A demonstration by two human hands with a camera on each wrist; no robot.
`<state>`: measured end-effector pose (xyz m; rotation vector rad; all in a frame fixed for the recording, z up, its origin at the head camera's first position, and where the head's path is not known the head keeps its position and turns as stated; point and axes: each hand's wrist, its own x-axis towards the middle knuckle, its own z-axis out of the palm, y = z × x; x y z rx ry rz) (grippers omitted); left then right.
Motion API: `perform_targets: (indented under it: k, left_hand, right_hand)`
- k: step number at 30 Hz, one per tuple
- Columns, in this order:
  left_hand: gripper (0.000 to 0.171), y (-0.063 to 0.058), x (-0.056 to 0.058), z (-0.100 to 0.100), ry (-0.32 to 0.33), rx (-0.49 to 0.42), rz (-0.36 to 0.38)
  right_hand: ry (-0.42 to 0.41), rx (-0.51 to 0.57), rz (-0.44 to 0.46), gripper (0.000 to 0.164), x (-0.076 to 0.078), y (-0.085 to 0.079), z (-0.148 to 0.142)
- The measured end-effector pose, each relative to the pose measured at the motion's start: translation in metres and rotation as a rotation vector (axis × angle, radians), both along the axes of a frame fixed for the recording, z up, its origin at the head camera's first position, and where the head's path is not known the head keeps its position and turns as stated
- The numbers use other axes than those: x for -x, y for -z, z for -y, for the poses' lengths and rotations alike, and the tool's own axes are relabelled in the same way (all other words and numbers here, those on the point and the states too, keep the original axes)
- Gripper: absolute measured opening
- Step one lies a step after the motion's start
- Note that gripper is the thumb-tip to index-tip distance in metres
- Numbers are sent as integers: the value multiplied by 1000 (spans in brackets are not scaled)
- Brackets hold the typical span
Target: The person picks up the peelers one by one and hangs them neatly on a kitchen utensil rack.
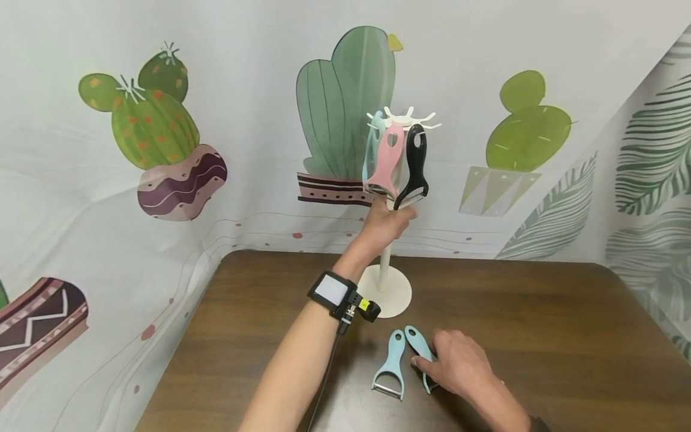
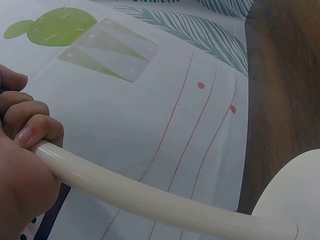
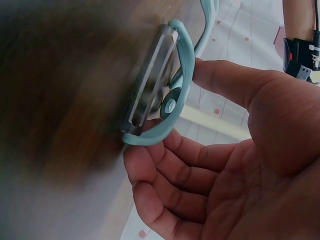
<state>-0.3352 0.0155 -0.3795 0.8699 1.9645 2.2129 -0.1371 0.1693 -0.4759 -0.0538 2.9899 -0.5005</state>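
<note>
1. Right hand (image 1: 463,363): thumb and fingers pinch a pale blue peeler (image 1: 418,341) from either side, low on the table (image 1: 518,300). The right-wrist view shows the fingers close by its metal blade (image 3: 148,77), so the safer hold is on the plastic frame or handle.
2. Left hand (image 1: 388,224): fingers wrap the pole of a white stand (image 1: 384,264), just below the hanging tools. A firm, still grip there should stop the stand tipping.
3. A second blue peeler (image 1: 396,351) lies just beside the pinched one; lifting straight up would avoid knocking it.
4. On the stand's hooks hang a pink peeler (image 1: 386,162), a black peeler (image 1: 415,157) and another blue one, partly hidden. Any reach up there calls for care around their blades.
5. Behind the table hangs a cactus-print cloth (image 1: 448,54).
</note>
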Motion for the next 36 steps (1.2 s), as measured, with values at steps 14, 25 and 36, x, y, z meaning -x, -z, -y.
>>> perform_targets:
  k: [14,25,36]
  left_hand:
    - [29,-1,0,0,0,3,-2]
    - [27,0,0,0,-5,8,-11]
    - [27,0,1,0,-4,0,-10]
  right_hand:
    - [3,-23,-4,45,-2,2,2]
    - [7,-21,-28,40,-2,3,0]
    - [23,59,-65,24,5,-4,-11]
